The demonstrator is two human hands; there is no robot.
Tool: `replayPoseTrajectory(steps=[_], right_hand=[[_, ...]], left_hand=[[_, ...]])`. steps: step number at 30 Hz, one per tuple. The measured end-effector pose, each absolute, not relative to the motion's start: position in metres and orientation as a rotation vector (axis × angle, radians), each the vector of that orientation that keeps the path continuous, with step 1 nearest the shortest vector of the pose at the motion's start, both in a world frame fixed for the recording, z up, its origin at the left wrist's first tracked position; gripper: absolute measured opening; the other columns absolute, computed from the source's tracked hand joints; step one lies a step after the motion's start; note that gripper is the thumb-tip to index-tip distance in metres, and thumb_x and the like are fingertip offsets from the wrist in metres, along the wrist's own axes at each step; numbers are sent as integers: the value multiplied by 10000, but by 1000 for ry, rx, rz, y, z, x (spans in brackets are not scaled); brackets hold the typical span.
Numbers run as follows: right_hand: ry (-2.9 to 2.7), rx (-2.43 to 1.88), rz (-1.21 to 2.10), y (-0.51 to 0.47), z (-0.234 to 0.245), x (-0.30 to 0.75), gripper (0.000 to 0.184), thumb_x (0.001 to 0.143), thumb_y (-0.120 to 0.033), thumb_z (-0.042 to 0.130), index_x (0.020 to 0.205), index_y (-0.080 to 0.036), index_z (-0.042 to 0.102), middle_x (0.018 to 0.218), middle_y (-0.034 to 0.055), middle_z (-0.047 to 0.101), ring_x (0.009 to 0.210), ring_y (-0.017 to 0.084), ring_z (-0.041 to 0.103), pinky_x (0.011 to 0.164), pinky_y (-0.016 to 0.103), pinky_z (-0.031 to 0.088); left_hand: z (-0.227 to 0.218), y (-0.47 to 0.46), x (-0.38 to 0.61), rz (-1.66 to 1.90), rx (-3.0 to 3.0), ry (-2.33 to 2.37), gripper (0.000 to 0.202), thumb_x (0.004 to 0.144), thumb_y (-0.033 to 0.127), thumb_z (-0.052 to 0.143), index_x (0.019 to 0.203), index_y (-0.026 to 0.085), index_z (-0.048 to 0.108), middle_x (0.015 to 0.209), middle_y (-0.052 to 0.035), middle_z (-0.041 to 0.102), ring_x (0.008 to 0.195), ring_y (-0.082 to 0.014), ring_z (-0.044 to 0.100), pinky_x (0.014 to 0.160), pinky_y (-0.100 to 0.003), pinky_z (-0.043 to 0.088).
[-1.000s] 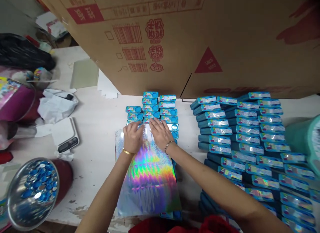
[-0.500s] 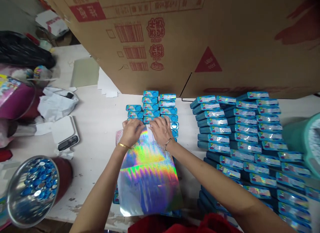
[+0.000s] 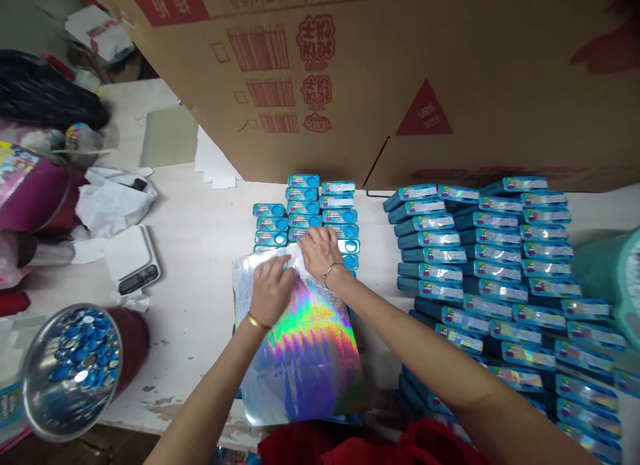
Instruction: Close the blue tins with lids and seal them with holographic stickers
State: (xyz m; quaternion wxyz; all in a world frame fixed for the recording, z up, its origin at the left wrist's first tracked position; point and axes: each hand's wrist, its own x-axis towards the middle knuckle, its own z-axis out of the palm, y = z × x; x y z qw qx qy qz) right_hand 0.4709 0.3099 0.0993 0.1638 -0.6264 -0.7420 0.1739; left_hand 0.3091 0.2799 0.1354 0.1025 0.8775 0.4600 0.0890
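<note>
A shiny rainbow holographic sheet (image 3: 305, 365) lies over a group of small blue tins (image 3: 305, 220). My left hand (image 3: 273, 288) rests above its upper part, fingers bent and drawn together; anything in the fingertips is too small to make out. At the sheet's top edge, my right hand (image 3: 321, 253) has its fingers curled over the far side, beside a small white patch of the sheet. The fingertips of that hand are hidden. Tins behind the sheet show blue tops with a round recess.
Rows of blue tins with shiny strips (image 3: 440, 255) fill the right side. A large cardboard box (image 3: 370, 72) stands across the back. At left are a white scale (image 3: 134, 258) and a metal bowl (image 3: 30, 392) of small blue-and-silver round pieces. A green tub (image 3: 631, 278) is far right.
My left hand has drawn back toward me, off the sheet's top edge and onto its surface. The right hand stays at that edge. The view has shifted slightly.
</note>
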Motion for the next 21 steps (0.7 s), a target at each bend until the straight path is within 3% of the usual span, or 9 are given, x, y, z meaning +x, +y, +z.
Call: replayPoseTrajectory(steps=[4, 6, 9, 12, 15, 18, 21], right_hand=[[-2006, -1760, 521, 311, 100, 473, 304, 990, -258, 361, 1159, -173, 599, 1091, 119, 605, 1032, 270, 475, 963, 431, 289], [-1899, -1661, 559, 307, 104, 477, 324, 992, -295, 362, 1205, -187, 580, 1141, 109, 604, 1087, 265, 481, 989, 429, 289], [-1666, -1492, 689, 291, 118, 486, 396, 992, -426, 322, 1124, -198, 617, 1136, 100, 607, 1111, 252, 504, 980, 409, 348], [-1398, -1397, 861, 272, 131, 492, 459, 958, -545, 340, 987, -193, 633, 1014, 85, 632, 1012, 231, 560, 903, 378, 432], [-1186, -1424, 967, 262, 133, 498, 359, 922, -512, 460, 784, -206, 588, 786, 29, 607, 803, 186, 573, 767, 323, 470], [-1089, -1469, 981, 268, 125, 512, 318, 924, -434, 466, 701, -215, 522, 671, -5, 540, 680, 159, 532, 669, 285, 449], [-1107, -1580, 867, 285, 115, 539, 302, 913, -416, 473, 690, -216, 509, 656, -7, 531, 675, 162, 520, 659, 281, 420]], left_hand=[[170, 252, 308, 482, 2355, 1453, 56, 881, 226, 551, 851, 217, 598, 868, -40, 687, 827, -184, 605, 820, -376, 373], [185, 251, 313, 764, 2041, 1639, 73, 847, 267, 609, 815, 216, 569, 813, -16, 658, 802, -169, 603, 839, -366, 394], [193, 268, 326, 1103, 1387, 1694, 200, 766, 339, 687, 801, 212, 537, 815, -12, 630, 809, -161, 605, 782, -315, 450], [186, 288, 343, 1165, 950, 1537, 312, 649, 361, 760, 761, 200, 516, 755, 7, 614, 726, -135, 602, 717, -271, 464], [171, 299, 361, 1099, 802, 1479, 348, 578, 353, 790, 724, 191, 519, 684, 29, 577, 637, -107, 564, 658, -243, 452], [153, 308, 379, 1012, 832, 1491, 308, 607, 360, 765, 706, 189, 529, 640, 36, 537, 582, -99, 516, 593, -233, 424], [136, 327, 402, 1053, 1112, 1507, 207, 687, 330, 706, 709, 190, 555, 720, 5, 569, 708, -131, 552, 700, -264, 455]])
